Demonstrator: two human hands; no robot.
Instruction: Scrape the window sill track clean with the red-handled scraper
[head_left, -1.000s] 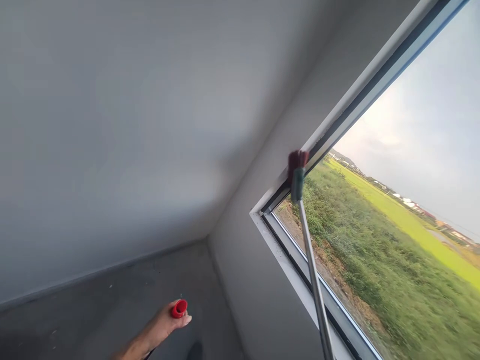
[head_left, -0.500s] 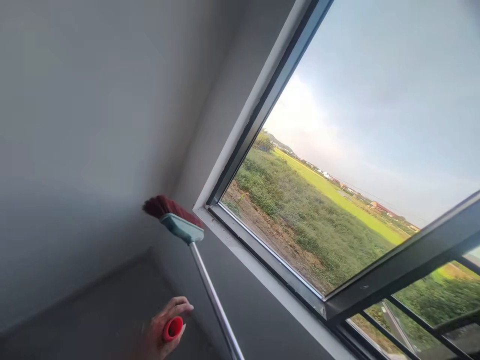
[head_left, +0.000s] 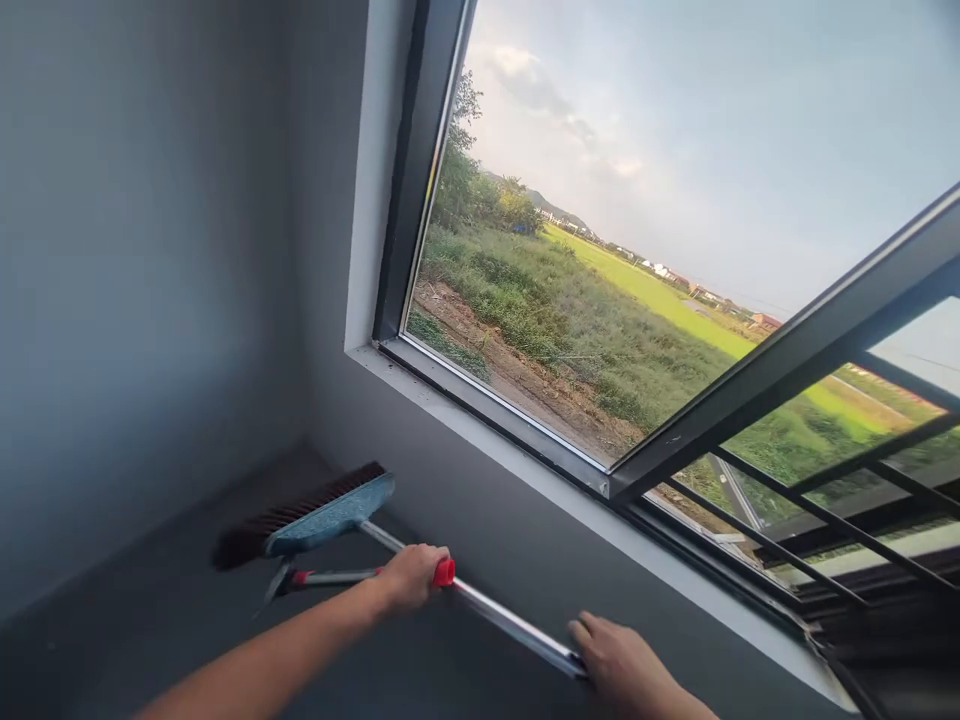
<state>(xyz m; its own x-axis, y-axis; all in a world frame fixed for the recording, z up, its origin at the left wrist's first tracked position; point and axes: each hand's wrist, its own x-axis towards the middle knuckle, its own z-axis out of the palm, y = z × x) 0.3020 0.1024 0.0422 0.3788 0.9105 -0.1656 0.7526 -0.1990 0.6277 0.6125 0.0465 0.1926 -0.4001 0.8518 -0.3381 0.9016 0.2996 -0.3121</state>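
Observation:
My right hand grips the silver pole of a broom at the lower right. The broom head, a blue-green block with dark red bristles, hangs low over the grey floor near the corner, below the window. My left hand is closed around the red grip of a second, thinner metal tool. That tool points left under the broom head, and its far end is too small to make out.
A large window with a dark frame fills the right side, above a white sill. Bars cross its lower right part. A grey wall stands on the left and meets the window wall in a corner.
The view has swung down and level. The broom head has dropped from the window corner to just above the floor. My right hand has come into view on the pole.

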